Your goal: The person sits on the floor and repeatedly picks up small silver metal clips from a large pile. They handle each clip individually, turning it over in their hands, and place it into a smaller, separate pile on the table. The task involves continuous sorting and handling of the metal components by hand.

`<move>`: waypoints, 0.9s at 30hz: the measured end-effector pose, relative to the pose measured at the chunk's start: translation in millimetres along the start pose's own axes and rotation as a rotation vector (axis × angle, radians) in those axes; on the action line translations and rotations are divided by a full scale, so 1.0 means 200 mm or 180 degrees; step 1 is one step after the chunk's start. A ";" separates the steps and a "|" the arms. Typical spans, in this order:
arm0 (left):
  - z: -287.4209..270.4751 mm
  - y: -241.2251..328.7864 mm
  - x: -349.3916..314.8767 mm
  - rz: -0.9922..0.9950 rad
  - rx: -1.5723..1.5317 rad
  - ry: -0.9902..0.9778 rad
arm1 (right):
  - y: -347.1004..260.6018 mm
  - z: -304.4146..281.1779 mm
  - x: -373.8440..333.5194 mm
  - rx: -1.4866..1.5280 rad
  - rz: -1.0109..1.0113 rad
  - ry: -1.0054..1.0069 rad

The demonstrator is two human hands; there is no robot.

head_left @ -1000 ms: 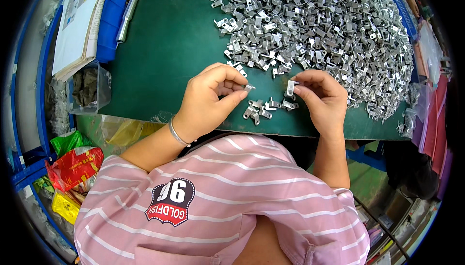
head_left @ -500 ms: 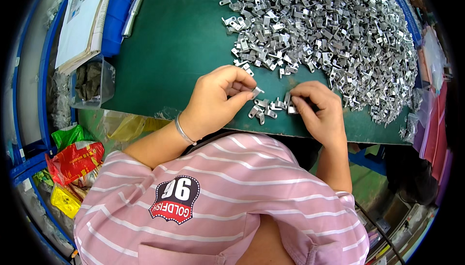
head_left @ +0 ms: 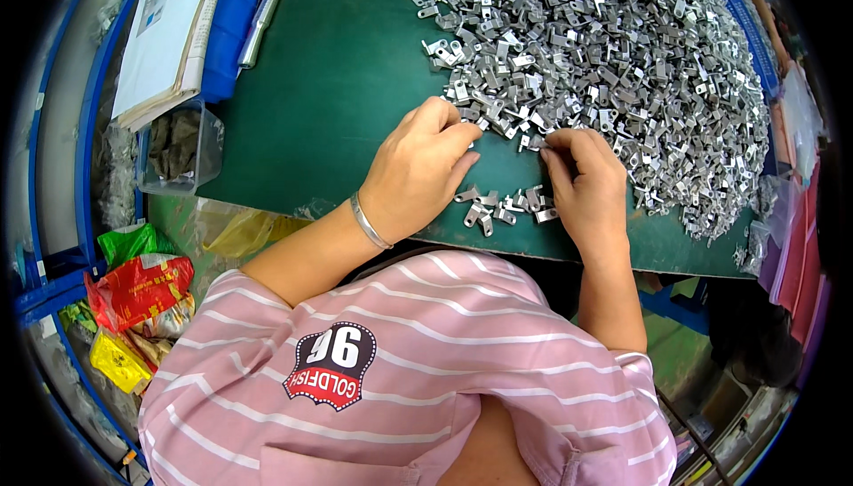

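Now that the left hand [head_left: 422,153] and right hand [head_left: 582,175] are reaching the near edge of the bracket pile [head_left: 604,77], leaving the small bracket cluster [head_left: 484,209] lying nearside of it, handling is shifting pileward, both grips standing almost pinched, contents impossible to tell.

So the bracket pile [head_left: 595,59] covered the far right of the worktop [head_left: 311,113], reaching its right edge. A smaller bracket cluster [head_left: 504,208] sat near the near edge, between left hand [head_left: 418,162] and right hand [head_left: 588,188]. Bin [head_left: 229,46] on the left side, papers [head_left: 164,42] left of that, box [head_left: 211,162] by the near left corner, cloth [head_left: 175,144] inside.
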State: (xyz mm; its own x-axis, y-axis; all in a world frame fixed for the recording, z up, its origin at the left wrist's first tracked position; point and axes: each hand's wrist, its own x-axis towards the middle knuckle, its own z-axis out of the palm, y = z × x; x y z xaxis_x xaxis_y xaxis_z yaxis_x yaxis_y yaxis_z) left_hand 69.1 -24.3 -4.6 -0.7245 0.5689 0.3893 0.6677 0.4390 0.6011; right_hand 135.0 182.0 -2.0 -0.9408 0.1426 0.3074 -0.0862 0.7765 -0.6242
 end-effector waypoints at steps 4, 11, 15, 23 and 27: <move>-0.01 0.00 0.00 0.0035 0.0075 -0.0009 | 0.03 -0.05 -0.02 0.0300 0.0200 -0.0056; -0.01 -0.02 0.00 0.0043 0.0297 0.0089 | 0.07 -0.07 -0.08 0.1405 0.0596 0.0140; -0.03 -0.01 0.00 -0.0049 0.0324 -0.0049 | 0.05 -0.08 -0.09 0.2175 0.0553 0.0191; -0.03 0.00 0.01 0.0023 0.0327 -0.0027 | 0.02 -0.09 -0.08 0.1259 0.0121 -0.0340; -0.05 0.00 0.00 -0.0325 -0.0339 -0.0027 | 0.00 -0.09 -0.05 0.1209 0.0093 -0.0725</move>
State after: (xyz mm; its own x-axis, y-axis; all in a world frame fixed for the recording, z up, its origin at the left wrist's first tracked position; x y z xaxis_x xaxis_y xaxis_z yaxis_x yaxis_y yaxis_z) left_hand 67.5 -31.6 1.9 -0.7859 0.5312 0.3166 0.5684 0.4188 0.7082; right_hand 151.3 192.6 7.9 -0.9892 -0.0109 0.1462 -0.1329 0.4874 -0.8630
